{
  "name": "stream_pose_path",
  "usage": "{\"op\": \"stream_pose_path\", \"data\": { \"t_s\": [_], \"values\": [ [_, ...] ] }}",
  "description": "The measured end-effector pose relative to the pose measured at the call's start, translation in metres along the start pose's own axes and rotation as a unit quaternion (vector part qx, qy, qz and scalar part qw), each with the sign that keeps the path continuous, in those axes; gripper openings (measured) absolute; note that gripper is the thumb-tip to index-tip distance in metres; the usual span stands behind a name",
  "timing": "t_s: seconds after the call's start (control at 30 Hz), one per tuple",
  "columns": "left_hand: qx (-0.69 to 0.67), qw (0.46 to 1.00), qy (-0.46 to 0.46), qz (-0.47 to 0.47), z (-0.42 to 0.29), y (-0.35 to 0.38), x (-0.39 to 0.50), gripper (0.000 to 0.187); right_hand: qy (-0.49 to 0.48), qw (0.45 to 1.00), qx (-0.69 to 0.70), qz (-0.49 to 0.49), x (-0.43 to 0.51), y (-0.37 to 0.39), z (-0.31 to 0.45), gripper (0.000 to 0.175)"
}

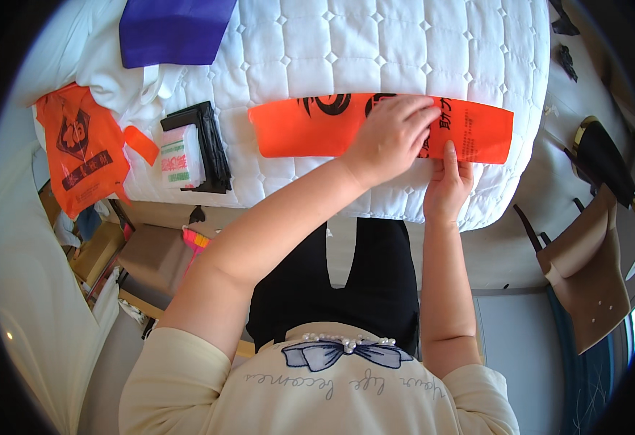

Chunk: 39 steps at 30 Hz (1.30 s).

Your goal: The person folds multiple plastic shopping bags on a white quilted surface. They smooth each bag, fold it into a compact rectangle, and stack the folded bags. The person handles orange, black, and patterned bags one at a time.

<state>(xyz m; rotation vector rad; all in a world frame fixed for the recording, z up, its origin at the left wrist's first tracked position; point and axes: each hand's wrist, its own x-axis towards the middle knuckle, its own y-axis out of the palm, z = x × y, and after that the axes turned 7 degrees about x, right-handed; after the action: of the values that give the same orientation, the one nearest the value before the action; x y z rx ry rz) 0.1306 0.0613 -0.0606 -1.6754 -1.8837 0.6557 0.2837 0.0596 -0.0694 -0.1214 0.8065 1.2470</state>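
Note:
A folded orange plastic bag (306,133) with black print lies as a long strip across a white quilted mattress (350,32). My left hand (390,138) rests palm down on its right half, fingers stretched over the print and partly covering it. At the strip's lower edge, my right hand (449,179) pinches the plastic, thumb on top and fingers partly hidden below. The bag's right end extends past both hands and lies close to the mattress's right side.
Left on the mattress are a printed orange bag (81,147), a small orange piece (142,145), folded black bags (217,147), a white printed bag stack (179,157) and a purple bag (173,32). Brown chair (583,266) at right; pink-and-orange broom (195,239) below the mattress edge.

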Motion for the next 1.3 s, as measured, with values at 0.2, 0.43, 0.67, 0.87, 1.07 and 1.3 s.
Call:
{"op": "stream_pose_path", "data": {
  "t_s": [0.2, 0.43, 0.67, 0.87, 1.07, 1.3],
  "values": [
    [0.044, 0.974, -0.047, 0.216, 0.015, 0.006, 0.052, 0.030, 0.194, 0.973, 0.111, 0.053, 0.024, -0.026, 0.021, 0.025],
    [-0.033, 0.919, -0.061, 0.388, 0.011, -0.009, 0.090, 0.036, 0.216, 0.955, 0.175, 0.102, 0.023, -0.034, 0.026, 0.031],
    [-0.147, 0.888, -0.146, 0.410, 0.019, 0.006, 0.091, 0.027, 0.172, 0.982, 0.011, 0.071, 0.017, -0.027, 0.026, 0.017],
    [-0.207, 0.886, -0.188, 0.371, 0.026, 0.011, 0.091, 0.012, -0.252, 0.836, -0.470, 0.131, 0.016, -0.031, 0.018, 0.037],
    [-0.089, 0.971, -0.182, 0.128, 0.011, -0.021, 0.083, 0.020, -0.392, 0.734, -0.529, 0.167, 0.017, -0.031, 0.008, 0.045],
    [0.130, 0.989, 0.073, 0.022, -0.029, -0.027, -0.007, 0.040, -0.427, 0.699, -0.555, 0.145, 0.021, -0.034, -0.007, 0.047]
  ]
}}
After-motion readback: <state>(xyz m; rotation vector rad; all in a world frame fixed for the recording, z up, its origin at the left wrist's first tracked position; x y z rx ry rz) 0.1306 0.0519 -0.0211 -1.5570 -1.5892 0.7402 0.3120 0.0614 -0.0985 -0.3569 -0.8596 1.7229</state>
